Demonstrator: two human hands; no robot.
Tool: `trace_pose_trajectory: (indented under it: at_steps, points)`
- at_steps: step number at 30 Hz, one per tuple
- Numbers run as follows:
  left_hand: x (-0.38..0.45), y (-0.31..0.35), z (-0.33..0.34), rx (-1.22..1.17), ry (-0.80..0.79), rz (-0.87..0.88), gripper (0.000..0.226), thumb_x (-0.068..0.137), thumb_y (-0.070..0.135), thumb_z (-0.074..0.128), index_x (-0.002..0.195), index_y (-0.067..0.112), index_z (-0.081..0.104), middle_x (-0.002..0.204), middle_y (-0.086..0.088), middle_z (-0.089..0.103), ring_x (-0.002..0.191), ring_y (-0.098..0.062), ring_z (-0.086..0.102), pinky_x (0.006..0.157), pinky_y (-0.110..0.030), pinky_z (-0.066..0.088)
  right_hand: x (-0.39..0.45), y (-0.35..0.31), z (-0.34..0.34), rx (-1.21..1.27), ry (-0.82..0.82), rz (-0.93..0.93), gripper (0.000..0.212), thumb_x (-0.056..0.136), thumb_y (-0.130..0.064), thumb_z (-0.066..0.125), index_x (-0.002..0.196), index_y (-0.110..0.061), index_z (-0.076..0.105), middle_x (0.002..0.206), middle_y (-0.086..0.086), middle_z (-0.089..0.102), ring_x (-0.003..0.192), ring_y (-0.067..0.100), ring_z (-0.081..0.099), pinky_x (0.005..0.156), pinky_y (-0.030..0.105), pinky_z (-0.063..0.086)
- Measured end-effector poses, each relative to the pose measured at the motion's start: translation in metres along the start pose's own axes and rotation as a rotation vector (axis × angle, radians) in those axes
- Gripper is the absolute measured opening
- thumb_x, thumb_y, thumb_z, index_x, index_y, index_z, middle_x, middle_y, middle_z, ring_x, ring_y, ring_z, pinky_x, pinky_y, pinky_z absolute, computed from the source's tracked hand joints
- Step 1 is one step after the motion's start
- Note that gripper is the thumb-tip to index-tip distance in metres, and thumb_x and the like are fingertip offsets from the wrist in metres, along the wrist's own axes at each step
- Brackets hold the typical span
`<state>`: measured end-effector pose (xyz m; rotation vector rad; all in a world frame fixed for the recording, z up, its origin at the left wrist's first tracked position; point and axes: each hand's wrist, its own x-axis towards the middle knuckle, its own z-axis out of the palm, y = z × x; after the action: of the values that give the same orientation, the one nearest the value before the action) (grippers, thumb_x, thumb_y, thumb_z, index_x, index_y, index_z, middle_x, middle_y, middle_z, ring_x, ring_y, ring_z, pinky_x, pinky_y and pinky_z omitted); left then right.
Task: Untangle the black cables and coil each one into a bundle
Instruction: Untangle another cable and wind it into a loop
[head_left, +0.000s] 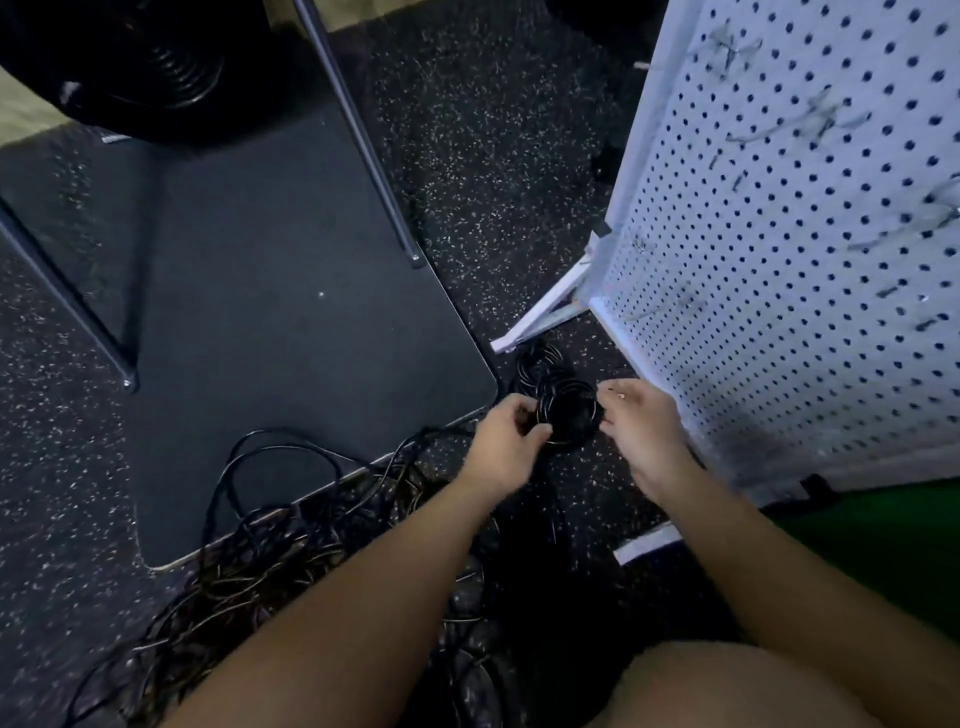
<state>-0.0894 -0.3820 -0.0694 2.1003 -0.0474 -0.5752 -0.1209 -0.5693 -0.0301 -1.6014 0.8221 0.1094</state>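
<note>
**Coiled cable held over the floor, tangle waiting behind**

On a dark speckled rubber floor (493, 156), seen from a head-worn camera looking down, two bare forearms reach forward to a small round coil of black cable (569, 415). The left hand (506, 434) grips the coil's left rim, fingers curled round the strands. The right hand (641, 421) has its fingers curled at the coil's right rim and seems to pinch it, though the exact contact is hard to make out in the dim light. The coil lies roughly flat, its open face turned up toward the camera; being a ring, it has no clear long axis. Just beyond it, touching or nearly so, a second dark coil (540, 364) rests on the floor near the foot of a white pegboard stand (779, 260) that rises on the right.

Lower left, a loose tangle of black cables (270, 545) sprawls across the floor and over the edge of a flat dark mat (260, 312). Its strands loop in all directions, with the mass stretching from lower left toward the hands. Thin metal legs (358, 130) stand on the mat.

By the look of it, one cable is already bundled and this coil is being finished or set down beside it. The next move likely calls for releasing it without letting the loops spring open, then drawing a single strand out of the tangle.
</note>
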Motion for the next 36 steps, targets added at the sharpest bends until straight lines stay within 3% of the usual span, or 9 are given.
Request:
trace_pose_trajectory:
  at_steps: [4, 7, 10, 13, 15, 19, 27, 33, 36]
  points:
    - [0.014, -0.004, 0.029, 0.075, -0.007, -0.071, 0.035, 0.102, 0.022, 0.076, 0.134, 0.021, 0.064, 0.131, 0.000, 0.073, 0.118, -0.021, 0.068, 0.107, -0.035, 0.051, 0.028, 0.030, -0.007, -0.057, 0.028, 0.056, 0.023, 0.098, -0.007, 0.066, 0.107, -0.022, 0.081, 0.106, -0.001, 0.081, 0.100, 0.022, 0.079, 0.100, 0.052, 0.064]
    - [0.022, -0.011, 0.034, 0.196, 0.022, -0.049, 0.034, 0.103, 0.017, 0.071, 0.137, 0.022, 0.069, 0.131, -0.002, 0.075, 0.117, -0.022, 0.069, 0.107, -0.035, 0.054, 0.042, 0.047, -0.007, -0.121, -0.009, 0.042, 0.020, 0.100, -0.006, 0.071, 0.108, -0.021, 0.081, 0.109, -0.003, 0.081, 0.102, 0.018, 0.079, 0.103, 0.048, 0.063]
    - [0.026, -0.016, 0.025, 0.265, 0.084, -0.021, 0.033, 0.099, 0.021, 0.075, 0.132, 0.024, 0.071, 0.127, 0.000, 0.074, 0.114, -0.023, 0.070, 0.105, -0.040, 0.056, 0.036, 0.038, -0.008, -0.264, -0.046, -0.065, 0.016, 0.101, -0.011, 0.077, 0.116, -0.017, 0.080, 0.118, -0.005, 0.078, 0.113, 0.009, 0.073, 0.103, 0.026, 0.057]
    - [0.023, -0.019, 0.005, 0.182, 0.092, -0.016, 0.025, 0.100, 0.019, 0.077, 0.124, 0.022, 0.075, 0.113, 0.005, 0.077, 0.102, -0.017, 0.072, 0.097, -0.041, 0.061, 0.028, 0.028, -0.011, -0.450, -0.033, -0.180, 0.013, 0.104, -0.018, 0.075, 0.116, -0.023, 0.078, 0.119, -0.010, 0.072, 0.098, 0.003, 0.068, 0.077, 0.003, 0.044]
    - [0.016, -0.022, -0.015, 0.113, 0.078, 0.016, 0.021, 0.102, 0.016, 0.075, 0.122, 0.023, 0.075, 0.108, 0.009, 0.077, 0.098, -0.014, 0.074, 0.089, -0.044, 0.066, 0.019, 0.018, -0.011, -0.550, -0.002, -0.272, 0.012, 0.105, -0.021, 0.072, 0.113, -0.028, 0.077, 0.115, -0.013, 0.070, 0.082, 0.001, 0.064, 0.066, 0.003, 0.043]
    - [-0.015, -0.024, -0.064, 0.047, 0.088, 0.111, 0.016, 0.105, 0.017, 0.072, 0.116, 0.027, 0.076, 0.101, 0.006, 0.076, 0.091, -0.016, 0.077, 0.077, -0.044, 0.069, -0.005, -0.008, 0.010, -0.539, -0.142, -0.430, 0.016, 0.104, -0.016, 0.071, 0.108, -0.030, 0.078, 0.109, -0.018, 0.076, 0.102, -0.001, 0.071, 0.095, 0.021, 0.056]
    - [-0.107, -0.066, -0.159, 0.053, 0.274, 0.094, 0.011, 0.100, 0.023, 0.074, 0.108, 0.029, 0.078, 0.093, 0.012, 0.080, 0.088, -0.011, 0.078, 0.090, -0.045, 0.065, -0.096, -0.043, 0.118, -0.575, -0.556, -0.657, 0.009, 0.100, -0.016, 0.075, 0.101, -0.021, 0.081, 0.090, -0.014, 0.077, 0.082, -0.005, 0.070, 0.076, 0.007, 0.048]
    - [-0.176, -0.127, -0.201, 0.080, 0.331, -0.004, 0.012, 0.099, 0.020, 0.077, 0.101, 0.032, 0.077, 0.091, 0.015, 0.080, 0.088, -0.010, 0.078, 0.091, -0.046, 0.064, -0.137, -0.027, 0.165, -0.716, -0.714, -0.687, 0.011, 0.098, -0.014, 0.077, 0.098, -0.024, 0.080, 0.087, -0.014, 0.076, 0.085, -0.002, 0.071, 0.077, 0.007, 0.050]
    - [-0.206, -0.156, -0.210, 0.076, 0.342, -0.053, 0.018, 0.097, 0.010, 0.079, 0.099, 0.028, 0.079, 0.094, 0.012, 0.081, 0.091, -0.011, 0.077, 0.096, -0.043, 0.062, -0.154, -0.016, 0.189, -0.784, -0.808, -0.710, 0.013, 0.095, -0.014, 0.079, 0.097, -0.026, 0.080, 0.088, -0.013, 0.078, 0.081, -0.003, 0.072, 0.080, 0.017, 0.056]
